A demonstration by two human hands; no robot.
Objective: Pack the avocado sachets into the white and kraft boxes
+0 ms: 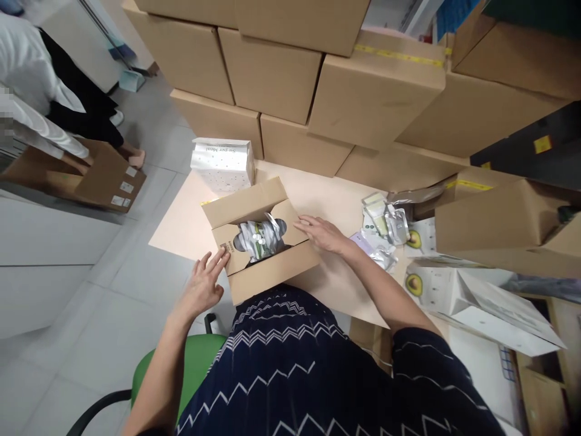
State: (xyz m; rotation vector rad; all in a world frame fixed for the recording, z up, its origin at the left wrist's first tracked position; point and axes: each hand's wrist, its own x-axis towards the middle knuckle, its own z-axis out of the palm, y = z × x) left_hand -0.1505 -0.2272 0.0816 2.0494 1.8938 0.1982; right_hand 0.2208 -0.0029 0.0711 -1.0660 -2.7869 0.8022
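An open cardboard box point(272, 271) sits at the table's front edge, close to my body, its long flaps spread outward. Inside it lie several silvery pouches point(261, 241) with small white caps. The short end flaps are folded inward and partly cover the pouches. The fingertips of my left hand point(204, 284) touch the left end flap, with the fingers spread. Over on the other side, my right hand point(322, 233) rests stretched fingers on the right end flap. Neither hand is wrapped round anything.
A white printed carton point(222, 163) stands behind the box. Loose pouches point(384, 227) lie to the right, near avocado-printed boxes point(424, 287). Stacked cardboard cartons point(272, 72) wall the back. A green chair point(190, 366) is at lower left; another person point(40, 85) bends over a carton point(106, 175).
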